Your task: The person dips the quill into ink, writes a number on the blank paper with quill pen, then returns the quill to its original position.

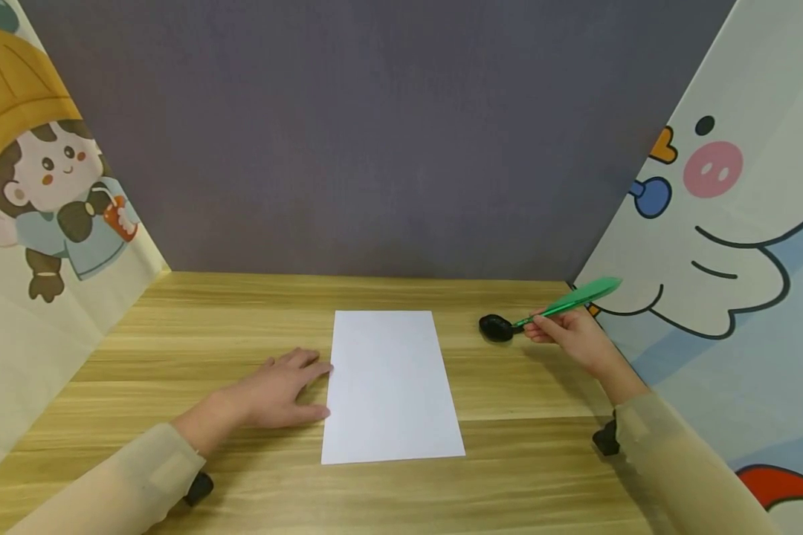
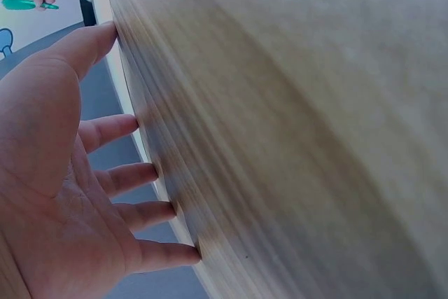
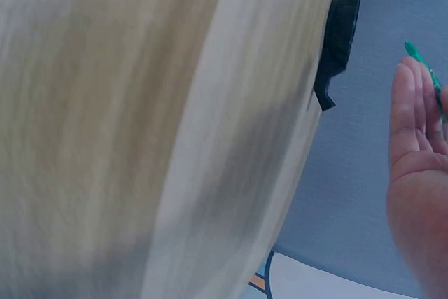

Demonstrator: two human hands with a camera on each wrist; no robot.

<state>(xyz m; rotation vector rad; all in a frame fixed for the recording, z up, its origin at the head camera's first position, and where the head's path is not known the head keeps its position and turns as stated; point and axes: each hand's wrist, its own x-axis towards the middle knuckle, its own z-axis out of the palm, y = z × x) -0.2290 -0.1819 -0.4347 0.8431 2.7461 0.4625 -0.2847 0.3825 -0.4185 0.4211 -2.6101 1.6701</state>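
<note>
A green pen (image 1: pixel 578 297) with a broad, leaf-like upper end is pinched between the thumb and fingers of my right hand (image 1: pixel 571 336). It slants, with its narrow end toward a small black dish-shaped object (image 1: pixel 495 328), which rests on the table and has a short tab (image 3: pixel 325 96). In the right wrist view the pen (image 3: pixel 425 64) stands apart from the dish. My left hand (image 1: pixel 277 390) lies with fingers spread, its fingertips on the wood and its thumb and forefinger at the left edge of a blank white sheet of paper (image 1: pixel 391 386).
The wooden table (image 1: pixel 254 297) ends at a dark grey panel (image 1: pixel 375 148) behind. Slanted side walls with cartoon prints stand left (image 1: pixel 47 312) and right (image 1: pixel 709 282), the right one close behind my right hand. Black wrist devices (image 1: pixel 199 489) sit under the sleeves.
</note>
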